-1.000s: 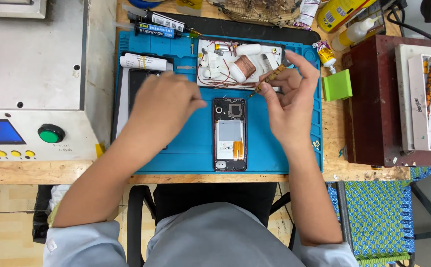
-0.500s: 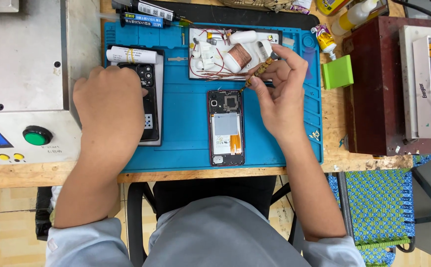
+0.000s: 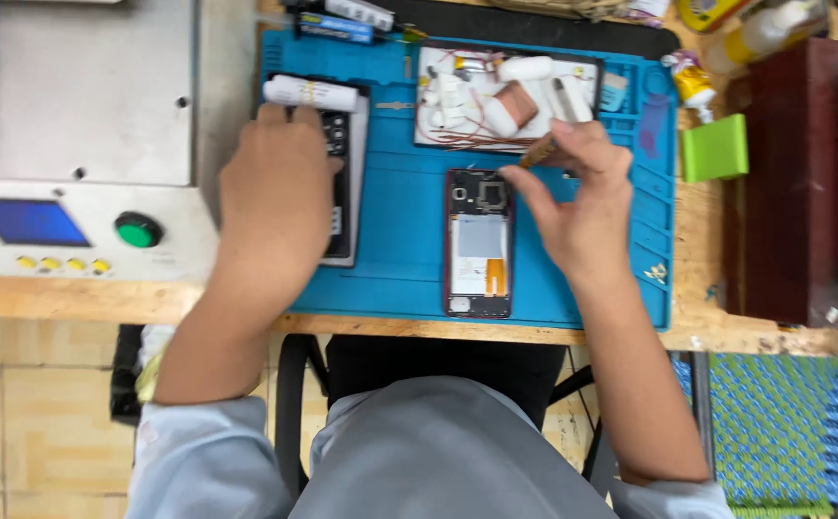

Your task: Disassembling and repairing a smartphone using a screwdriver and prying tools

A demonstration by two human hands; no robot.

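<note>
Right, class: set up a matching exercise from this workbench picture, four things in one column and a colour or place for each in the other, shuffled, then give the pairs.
Things:
1. round button
2. opened phone
3. work mat
4. left hand

Descriptions:
A. blue
B. resting on the dark device at the mat's left side
C. green
D. lying in the middle of the mat

Pairs: 1-C, 2-D, 3-A, 4-B

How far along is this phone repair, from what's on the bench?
Done: the opened phone lies on the blue mat with its back off and insides showing. In hand: the right hand holds a brown-handled tool at the phone's top end, while the left hand rests on a dark panel beside it. Left: the phone remains open.
</note>
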